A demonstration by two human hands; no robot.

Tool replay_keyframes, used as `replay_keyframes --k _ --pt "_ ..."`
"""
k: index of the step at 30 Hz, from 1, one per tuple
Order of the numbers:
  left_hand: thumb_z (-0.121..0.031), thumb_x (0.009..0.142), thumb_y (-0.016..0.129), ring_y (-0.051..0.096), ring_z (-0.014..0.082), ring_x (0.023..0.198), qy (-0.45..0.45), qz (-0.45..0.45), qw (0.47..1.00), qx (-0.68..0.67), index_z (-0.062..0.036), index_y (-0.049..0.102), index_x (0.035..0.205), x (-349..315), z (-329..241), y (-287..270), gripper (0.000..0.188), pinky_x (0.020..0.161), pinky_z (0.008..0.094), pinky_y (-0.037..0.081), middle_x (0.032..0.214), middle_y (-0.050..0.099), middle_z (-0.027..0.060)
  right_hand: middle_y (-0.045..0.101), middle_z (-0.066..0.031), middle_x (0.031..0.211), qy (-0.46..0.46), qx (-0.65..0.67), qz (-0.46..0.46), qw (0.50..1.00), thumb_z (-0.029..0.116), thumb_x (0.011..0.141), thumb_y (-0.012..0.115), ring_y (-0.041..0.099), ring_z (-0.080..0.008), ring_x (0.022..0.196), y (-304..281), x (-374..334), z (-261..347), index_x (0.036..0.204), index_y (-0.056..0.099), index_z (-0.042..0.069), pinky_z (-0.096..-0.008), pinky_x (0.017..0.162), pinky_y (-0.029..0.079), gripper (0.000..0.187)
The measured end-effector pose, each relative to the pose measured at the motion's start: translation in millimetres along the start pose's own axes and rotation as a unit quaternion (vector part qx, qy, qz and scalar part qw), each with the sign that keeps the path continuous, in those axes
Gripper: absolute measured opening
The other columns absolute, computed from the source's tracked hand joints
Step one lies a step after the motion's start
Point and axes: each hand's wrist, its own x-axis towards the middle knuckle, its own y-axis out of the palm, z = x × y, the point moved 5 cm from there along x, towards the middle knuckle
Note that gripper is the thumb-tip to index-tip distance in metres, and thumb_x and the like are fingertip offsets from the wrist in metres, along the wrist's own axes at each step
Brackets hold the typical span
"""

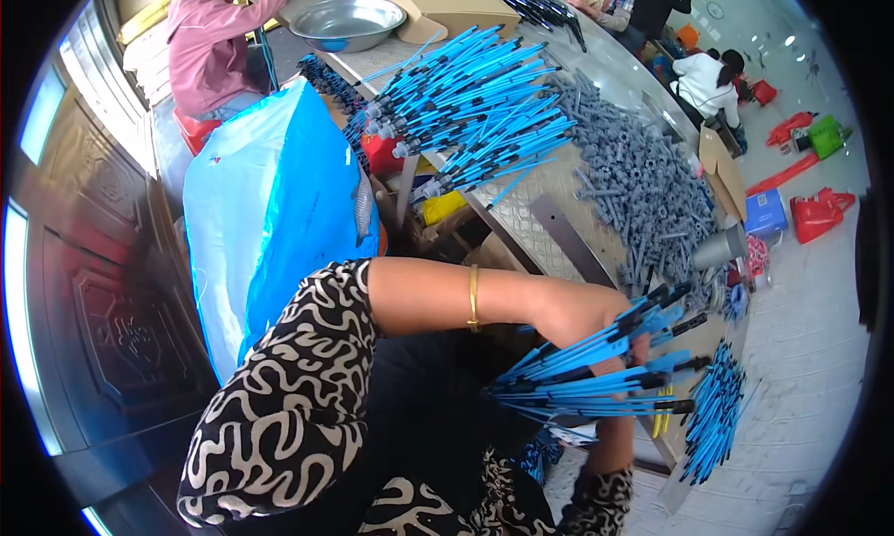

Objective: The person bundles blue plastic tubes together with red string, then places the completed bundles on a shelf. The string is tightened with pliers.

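A fanned bundle of thin blue rods (568, 361) with black ends is in front of me, right of the middle. My left hand (582, 324), reaching across from the left below a gold bangle, is closed on the upper rods near their black ends. From the lower edge my right hand (613, 432) comes up beneath the bundle and grips it; the rods cover most of its fingers. Just beyond, on the table, lies a big heap of grey plastic parts (643, 182). A second pile of blue rods (717, 410) rests at the table's right end.
More blue rods (484, 98) are stacked on the table's far left part. A blue-white plastic sack (251, 210) bulges on my left. Behind are a metal basin (346, 22) and a cardboard box (447, 5). A grey cup (719, 247) borders the heap. Other people sit farther off.
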Motion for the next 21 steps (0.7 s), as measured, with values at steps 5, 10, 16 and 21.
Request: replay_keyframes --k 5,10,16,21 --pt "-0.018 0.073 0.065 0.054 0.0098 0.073 0.069 -0.176 0.976 -0.108 -0.0024 0.057 0.093 -17.0 -6.4 -28.8 0.026 0.063 0.026 0.044 0.077 0.06 0.0038 0.052 -0.0103 0.103 -0.018 0.08 0.123 0.989 0.02 0.082 0.049 0.049 -0.0208 0.094 78.9 -17.0 8.7 0.107 0.049 0.004 -0.0325 0.076 0.041 0.029" --pt "-0.018 0.071 0.066 0.055 0.0105 0.079 0.068 -0.453 0.887 0.054 -0.0024 0.056 0.098 -78.9 -59.4 -123.6 0.033 0.068 0.0252 0.046 0.086 0.059 0.0057 0.054 -0.0095 0.095 -0.021 0.163 0.208 0.964 0.022 0.084 0.047 0.052 -0.0204 0.082 129.5 46.7 54.5 0.103 0.051 0.005 -0.031 0.064 0.044 0.026" --pt "-0.047 0.063 0.066 0.048 0.0305 0.106 -0.122 -0.48 0.644 0.583 -0.0029 0.048 0.116 -182.0 -74.2 -269.0 0.071 0.089 0.0354 0.038 0.109 0.052 0.0198 0.057 -0.0086 0.086 -0.018 0.22 0.251 0.942 0.026 0.086 0.042 0.055 -0.0153 0.067 145.5 135.3 103.2 0.099 0.052 0.006 -0.0296 0.054 0.047 0.025" --pt "-0.051 0.057 0.069 0.041 0.0305 0.113 -0.317 -0.396 0.728 0.462 0.0016 0.028 0.128 -200.6 -24.8 -302.3 0.098 0.094 0.0342 0.032 0.122 0.042 0.0225 0.053 -0.006 0.062 0.108 0.159 -0.041 0.981 0.036 0.084 0.042 0.053 -0.0115 0.053 163.3 220.5 89.1 0.087 0.051 0.005 -0.0234 0.045 0.041 0.032"
